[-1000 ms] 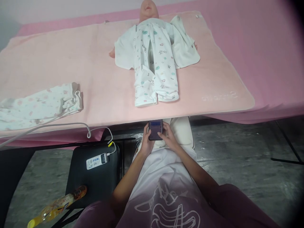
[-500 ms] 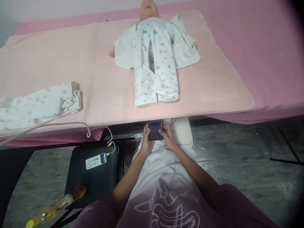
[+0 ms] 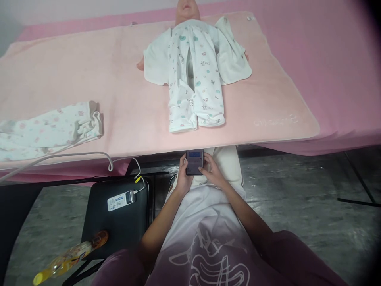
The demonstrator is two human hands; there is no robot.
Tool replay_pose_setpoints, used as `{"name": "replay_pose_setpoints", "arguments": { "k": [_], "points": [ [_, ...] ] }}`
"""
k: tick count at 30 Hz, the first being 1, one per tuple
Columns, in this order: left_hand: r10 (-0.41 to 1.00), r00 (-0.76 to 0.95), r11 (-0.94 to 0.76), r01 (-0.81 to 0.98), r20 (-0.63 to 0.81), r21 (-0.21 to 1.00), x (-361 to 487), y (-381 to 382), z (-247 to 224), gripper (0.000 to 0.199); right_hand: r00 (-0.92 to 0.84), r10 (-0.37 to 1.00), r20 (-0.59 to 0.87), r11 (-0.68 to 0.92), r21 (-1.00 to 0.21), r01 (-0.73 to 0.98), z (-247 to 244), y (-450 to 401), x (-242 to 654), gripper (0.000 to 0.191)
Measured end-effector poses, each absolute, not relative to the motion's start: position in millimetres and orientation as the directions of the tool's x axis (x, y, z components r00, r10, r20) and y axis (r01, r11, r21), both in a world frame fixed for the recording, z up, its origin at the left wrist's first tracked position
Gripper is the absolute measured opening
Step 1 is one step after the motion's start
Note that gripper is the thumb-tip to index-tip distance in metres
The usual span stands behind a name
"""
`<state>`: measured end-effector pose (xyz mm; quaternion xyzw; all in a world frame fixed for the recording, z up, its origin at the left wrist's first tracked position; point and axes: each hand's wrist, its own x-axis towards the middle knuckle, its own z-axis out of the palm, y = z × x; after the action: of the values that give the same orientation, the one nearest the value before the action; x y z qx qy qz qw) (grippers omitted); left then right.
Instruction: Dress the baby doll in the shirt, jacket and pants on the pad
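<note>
Phone [image 3: 194,163] | left fingers [image 3: 182,161], right fingers [image 3: 209,158] clasp sides | right thumb [image 3: 204,172] lower than before

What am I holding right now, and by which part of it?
A dark phone, held by its sides: the left hand at its left edge, the right hand at its right edge.

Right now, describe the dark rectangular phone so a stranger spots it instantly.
Find the near edge of the pink cloth-covered table. Lower in view, the bare left hand and right hand hold the phone. It alone is held, with a blue strip on screen.
</note>
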<state>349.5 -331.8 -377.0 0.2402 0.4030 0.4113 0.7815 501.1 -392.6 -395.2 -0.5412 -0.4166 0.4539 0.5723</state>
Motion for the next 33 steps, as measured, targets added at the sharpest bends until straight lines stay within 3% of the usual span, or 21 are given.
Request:
{"name": "replay_pose_setpoints", "arguments": {
  "k": [10,26,33],
  "points": [
    [0.842,0.328,0.538,-0.451,-0.428,0.713,348.4,-332.8,-380.8,0.052,0.435,0.897,-0.073,-0.039,-0.995,-0.086,-397.6,-378.4,477.5,0.069],
    [0.848,0.304,0.530,-0.437,-0.434,0.727,351.6,-332.3,-379.2,0.052,0.303,0.952,-0.049,-0.004,-0.989,-0.149,-395.3,-389.5,492.4,0.068],
    [0.816,0.396,0.573,-0.449,-0.422,0.686,343.5,-332.6,-378.6,0.056,0.297,0.952,-0.075,-0.025,-0.985,-0.170,-397.5,-389.1,494.6,0.065]
  ]
}}
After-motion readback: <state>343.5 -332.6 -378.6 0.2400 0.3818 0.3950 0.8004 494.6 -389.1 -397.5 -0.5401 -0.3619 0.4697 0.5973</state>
